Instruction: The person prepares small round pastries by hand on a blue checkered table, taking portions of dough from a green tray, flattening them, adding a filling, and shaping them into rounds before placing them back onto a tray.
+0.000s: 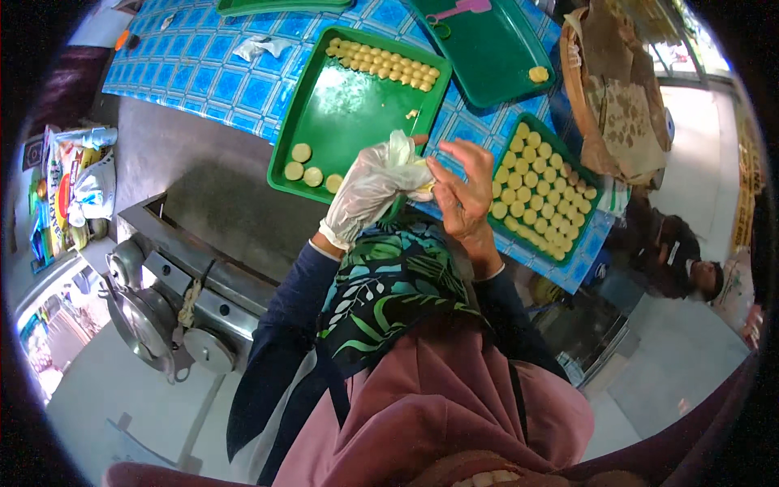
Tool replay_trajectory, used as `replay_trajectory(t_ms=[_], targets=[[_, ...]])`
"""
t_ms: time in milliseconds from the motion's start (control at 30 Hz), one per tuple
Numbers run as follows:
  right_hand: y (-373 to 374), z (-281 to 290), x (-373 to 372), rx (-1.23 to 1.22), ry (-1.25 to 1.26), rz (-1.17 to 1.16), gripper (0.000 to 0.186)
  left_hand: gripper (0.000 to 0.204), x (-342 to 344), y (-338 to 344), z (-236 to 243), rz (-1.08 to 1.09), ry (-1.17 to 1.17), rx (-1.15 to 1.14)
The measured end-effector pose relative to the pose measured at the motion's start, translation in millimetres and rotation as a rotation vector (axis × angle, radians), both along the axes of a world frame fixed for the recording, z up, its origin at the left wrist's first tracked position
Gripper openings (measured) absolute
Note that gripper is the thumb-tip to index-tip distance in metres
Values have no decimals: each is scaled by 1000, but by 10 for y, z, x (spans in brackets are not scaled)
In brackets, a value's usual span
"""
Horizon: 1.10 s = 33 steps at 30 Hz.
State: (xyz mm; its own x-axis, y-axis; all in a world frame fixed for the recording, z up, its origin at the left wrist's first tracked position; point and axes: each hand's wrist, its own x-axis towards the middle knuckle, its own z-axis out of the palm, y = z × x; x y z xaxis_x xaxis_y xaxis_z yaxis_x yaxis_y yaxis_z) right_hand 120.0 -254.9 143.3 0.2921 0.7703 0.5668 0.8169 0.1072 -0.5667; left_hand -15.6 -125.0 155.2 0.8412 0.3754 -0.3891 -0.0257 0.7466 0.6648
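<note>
My left hand [375, 185], in a clear plastic glove, is above the near edge of a green tray [345, 134], its fingers closed. My bare right hand [466, 191] meets its fingertips from the right, thumb and fingers bent in a pinch. A pale yellow bit, like dough [423, 191], shows between the two hands; which hand grips it I cannot tell. Rows of small dough balls [385, 62] fill the tray's far side. A few flat dough rounds [301, 152] lie at its near left. Small crumbs of dough [412, 114] lie near its right edge.
Right of my hands, another green tray [519, 130] holds many dough rounds. Beyond, a dark green tray [487, 57] carries a pink utensil [462, 8] and a dough lump [538, 75]. A blue checked cloth [219, 73] covers the table. Metal pots [142, 316] stand lower left; a person [673, 256] is at right.
</note>
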Motion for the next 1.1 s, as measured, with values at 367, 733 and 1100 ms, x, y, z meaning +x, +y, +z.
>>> replay_trajectory(t_ms=[367, 733, 1100], targets=[[-32, -239, -44, 13, 973, 142, 69, 38, 129, -443, -101, 339, -178, -114], [193, 57, -44, -48, -150, 65, 45, 31, -46, -297, -223, 403, -206, -94], [317, -201, 215, -304, 1534, 348, 26, 58, -68, 70, -217, 131, -135, -161]])
